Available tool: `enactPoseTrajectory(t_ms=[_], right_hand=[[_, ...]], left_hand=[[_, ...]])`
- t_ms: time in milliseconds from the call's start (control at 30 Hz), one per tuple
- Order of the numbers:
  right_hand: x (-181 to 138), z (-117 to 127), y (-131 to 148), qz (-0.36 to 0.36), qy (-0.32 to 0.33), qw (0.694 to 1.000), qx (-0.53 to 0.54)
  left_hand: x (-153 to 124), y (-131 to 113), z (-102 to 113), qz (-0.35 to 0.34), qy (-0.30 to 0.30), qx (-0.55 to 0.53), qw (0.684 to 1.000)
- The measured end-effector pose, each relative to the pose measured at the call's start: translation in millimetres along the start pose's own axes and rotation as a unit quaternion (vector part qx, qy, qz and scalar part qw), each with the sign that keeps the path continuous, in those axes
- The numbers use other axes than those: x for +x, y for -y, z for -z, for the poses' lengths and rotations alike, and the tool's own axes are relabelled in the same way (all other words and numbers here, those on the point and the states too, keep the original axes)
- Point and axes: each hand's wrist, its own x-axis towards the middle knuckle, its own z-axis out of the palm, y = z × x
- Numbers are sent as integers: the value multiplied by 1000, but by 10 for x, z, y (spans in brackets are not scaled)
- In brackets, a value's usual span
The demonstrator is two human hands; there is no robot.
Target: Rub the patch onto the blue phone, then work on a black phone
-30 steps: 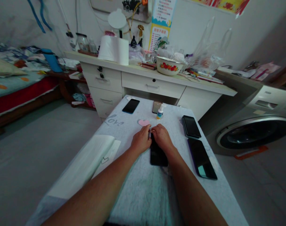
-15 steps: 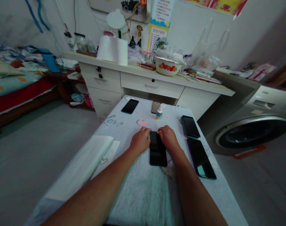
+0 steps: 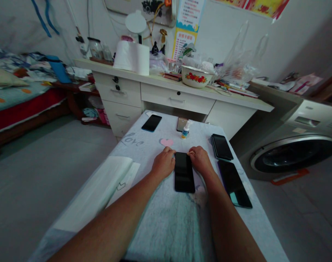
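A black smartphone [image 3: 184,174] lies flat on the cloth-covered table, its dark screen up. At its upper left edge, my left hand [image 3: 164,162] is closed, fingers curled and gripping the phone's side. My right hand [image 3: 201,160] is by the upper right corner, its fingers pinched together; a pale bit shows at the fingertips, too small to name. Beyond the hands stands a small spray bottle [image 3: 185,130] with a white top, in front of another phone [image 3: 181,124] that it partly hides.
Stacked phones [image 3: 222,146] and a larger dark tablet-like device [image 3: 234,184] lie along the right side. Another phone [image 3: 151,123] rests at the far left. White paper [image 3: 100,189] covers the left edge. Behind are a white desk [image 3: 179,98] and a washing machine [image 3: 294,145].
My right hand has slid a little to the right, from over the phone's upper corner to beside it. The left hand keeps its place at the phone's edge.
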Motion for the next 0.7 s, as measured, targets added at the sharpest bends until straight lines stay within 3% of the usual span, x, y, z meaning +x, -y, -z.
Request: enactPoseTrajectory(t_ms=[433, 700], right_hand=[[-57, 229, -20, 43, 91, 995, 10], [-31, 92, -63, 19, 56, 998, 12]], left_hand=[[4, 30, -27, -15, -9, 12, 1000], [11, 38, -28, -16, -3, 9, 1000]])
